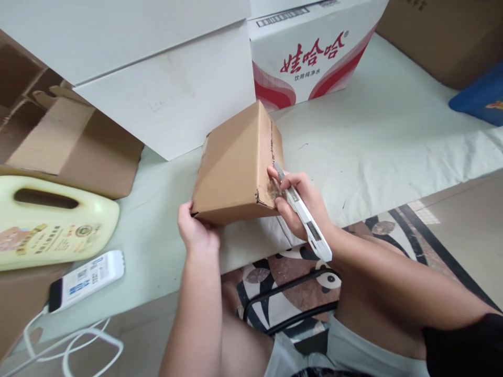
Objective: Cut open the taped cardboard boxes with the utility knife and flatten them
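A brown cardboard box (231, 162) is tilted up over the cloth-covered surface, with a seam and some clear tape along its right side. My left hand (195, 230) grips its lower left corner, fingers tucked partly out of sight beneath. In my right hand (302, 201) is a white box cutter (304, 220), its tip pointing up and away beside the taped side. The fingers of that hand are close to the box's right face; whether the blade is out or touching the tape I cannot tell.
White cartons (168, 94) and a red-and-white carton (306, 57) stand behind the box. To the left are an open brown carton (70, 136), a pale yellow jug (55, 225) and a white device (88, 280) with a cable. A blue container (477, 97) is at far right.
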Available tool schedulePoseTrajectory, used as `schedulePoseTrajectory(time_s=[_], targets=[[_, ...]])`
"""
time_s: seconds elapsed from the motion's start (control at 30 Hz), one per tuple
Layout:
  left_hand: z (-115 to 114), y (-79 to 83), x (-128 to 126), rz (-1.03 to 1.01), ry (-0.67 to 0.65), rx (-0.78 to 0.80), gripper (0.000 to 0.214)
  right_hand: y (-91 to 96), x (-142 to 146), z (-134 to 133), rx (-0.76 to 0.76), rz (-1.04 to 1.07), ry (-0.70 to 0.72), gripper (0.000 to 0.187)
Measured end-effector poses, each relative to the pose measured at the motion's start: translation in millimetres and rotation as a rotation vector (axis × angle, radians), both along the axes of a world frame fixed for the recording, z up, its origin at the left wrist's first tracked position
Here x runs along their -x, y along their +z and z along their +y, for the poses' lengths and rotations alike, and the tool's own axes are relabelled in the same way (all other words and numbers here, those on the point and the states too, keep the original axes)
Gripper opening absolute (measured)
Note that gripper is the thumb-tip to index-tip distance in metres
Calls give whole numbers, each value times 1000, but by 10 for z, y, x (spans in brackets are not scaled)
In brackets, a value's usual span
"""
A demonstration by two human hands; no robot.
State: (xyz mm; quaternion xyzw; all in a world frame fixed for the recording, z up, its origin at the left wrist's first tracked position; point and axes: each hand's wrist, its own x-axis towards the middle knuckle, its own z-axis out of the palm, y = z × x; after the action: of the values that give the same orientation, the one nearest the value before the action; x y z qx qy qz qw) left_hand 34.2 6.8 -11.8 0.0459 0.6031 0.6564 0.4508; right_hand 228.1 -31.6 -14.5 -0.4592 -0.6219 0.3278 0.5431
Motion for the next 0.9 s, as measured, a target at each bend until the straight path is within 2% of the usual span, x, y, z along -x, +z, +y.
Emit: schedulePoseTrajectory(time_s=[0.17, 0.63, 0.9], targets=[[6, -35, 22, 34, -25, -7, 22, 10, -1, 0, 19, -9, -15, 27], [-2, -20, 9, -4, 17, -19, 16, 15, -6, -2, 18, -6, -7, 25], [-1, -44, 32, 14, -14, -12, 20, 7, -2, -2, 15, -9, -8, 25]])
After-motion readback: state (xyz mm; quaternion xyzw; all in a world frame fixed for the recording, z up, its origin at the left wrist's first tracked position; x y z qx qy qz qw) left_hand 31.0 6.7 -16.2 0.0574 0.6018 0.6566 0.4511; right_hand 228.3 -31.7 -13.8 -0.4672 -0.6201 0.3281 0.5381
